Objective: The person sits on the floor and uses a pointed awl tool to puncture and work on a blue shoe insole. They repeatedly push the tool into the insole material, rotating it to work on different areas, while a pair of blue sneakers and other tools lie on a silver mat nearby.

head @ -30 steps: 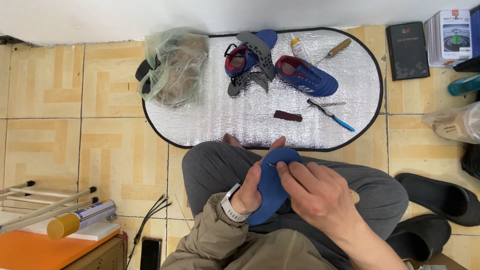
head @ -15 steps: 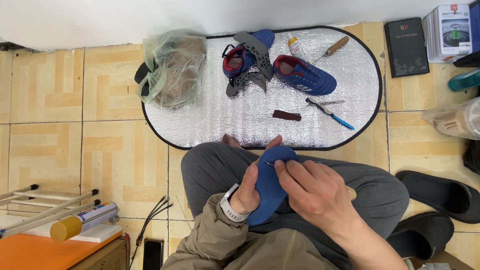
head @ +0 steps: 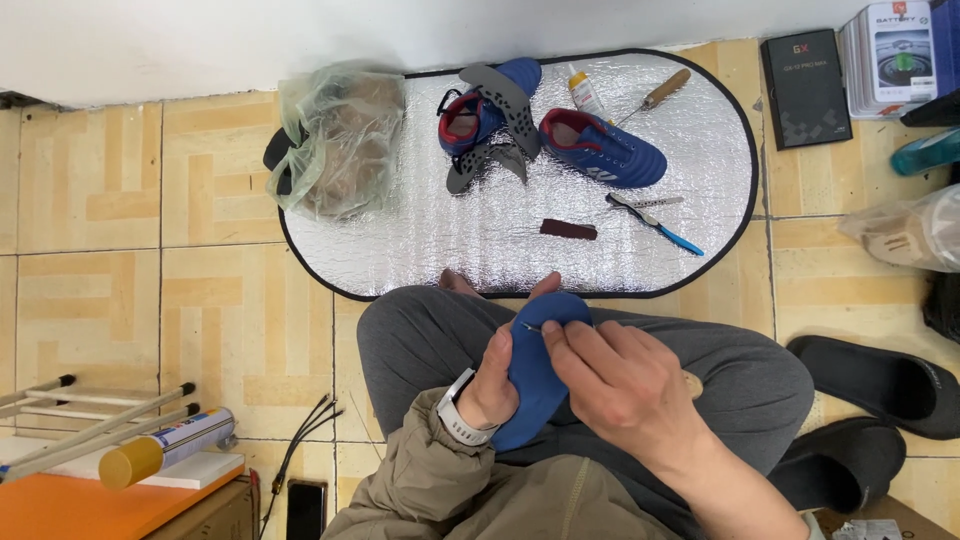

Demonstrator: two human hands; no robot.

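Head view, looking straight down: the fingers (head: 562,338) of the right hand (head: 625,385) are pinched tight on a thin needle (head: 530,326) whose tip meets the top edge of a blue insole (head: 535,375), so the pinch sits right at the working point, likely for control. The left hand (head: 500,375) is wrapped around the insole from the other side, fingers curled behind and thumb near the upper rim, seemingly bracing it against the needle's push. The insole stands roughly upright over the lap, resting between the knees of grey trousers (head: 420,340), close to the body where both hands can reach. A watch (head: 458,410) sits on the left wrist above an olive jacket cuff (head: 420,470). Beyond the knees lies an oval silver mat (head: 450,240) on the tiled floor (head: 120,250), apparently serving as the work surface: on it are two blue shoes (head: 600,150), a pair of dark grey insoles (head: 500,130), a small glue bottle (head: 585,92), a wooden-handled awl (head: 655,95), a blue-handled tool (head: 660,222) and a small dark red block (head: 568,229), all within arm's reach. A clear plastic bag (head: 335,140) sits at the mat's left edge. Black slippers (head: 880,380) lie by the right leg, and boxes (head: 805,85) stand at the far right.
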